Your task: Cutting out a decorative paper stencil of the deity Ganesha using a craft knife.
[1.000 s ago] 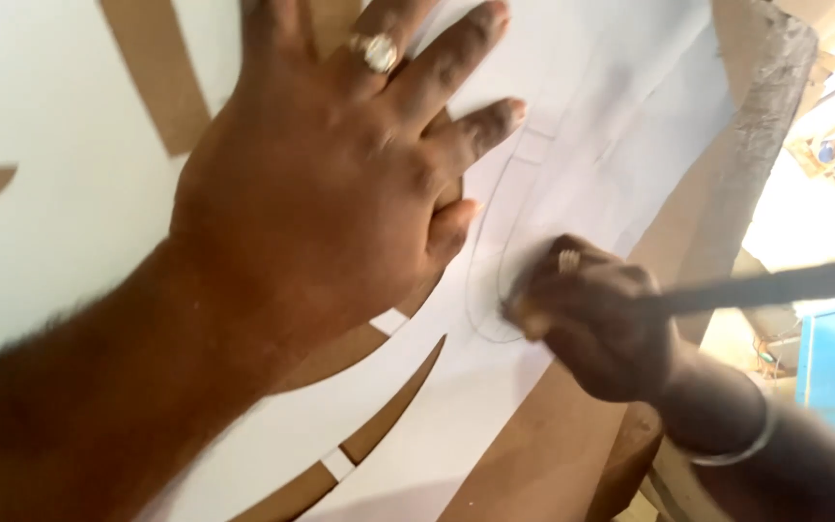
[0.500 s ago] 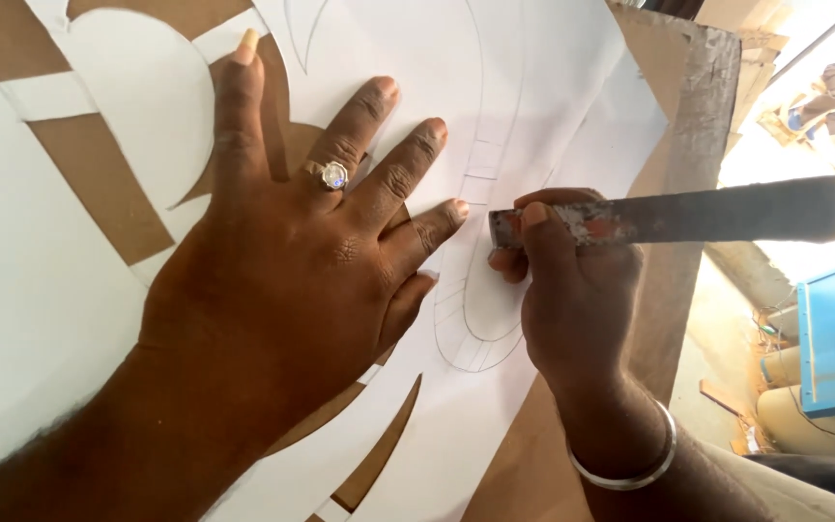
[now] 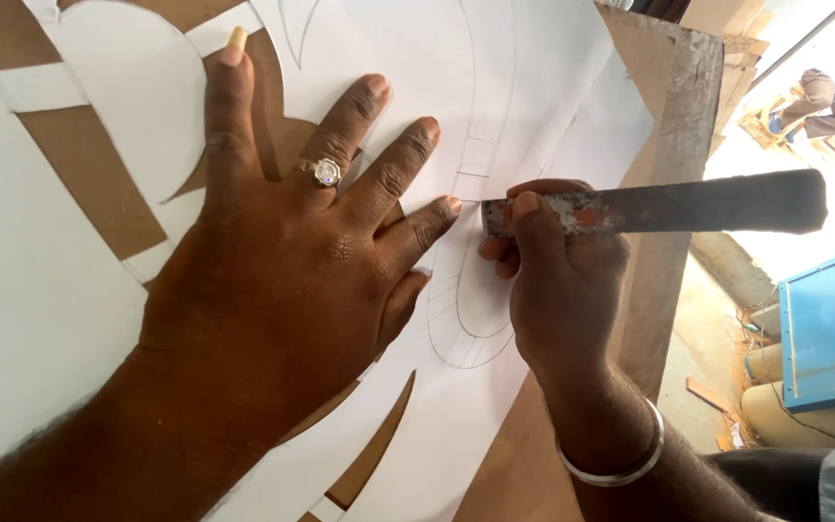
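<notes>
- A person's left hand [image 3: 282,261], fingers spread wide and flat, presses a white paper stencil [image 3: 553,106] against a brown board [image 3: 99,184]; a ring [image 3: 326,172] sits on one finger.
- The right hand [image 3: 558,290], wearing a silver bangle [image 3: 616,454] at the wrist, has its fingers closed tight around a flat metal blade [image 3: 659,205], worn and flecked with red, whose tip meets the paper just beside the left hand's little finger.
- The stencil lies across the board on the work surface, with curved pencil lines [image 3: 466,329] running under and below the blade's tip and cut-out openings showing brown board through them.
- To do this step well, it seems wise to keep the flat palm pinning the sheet close to the cut so that it cannot creep, to follow the pencilled curve with short, controlled strokes, and to keep the left fingertips out of the blade's line.
- The blade's tip is hidden behind the right thumb and forefinger, so whether it cuts or only marks cannot be told.
- The far end of the blade is blurred, the stencil's pattern runs out of frame, and a figure [image 3: 823,97] in the bright background is too small to make out.
</notes>
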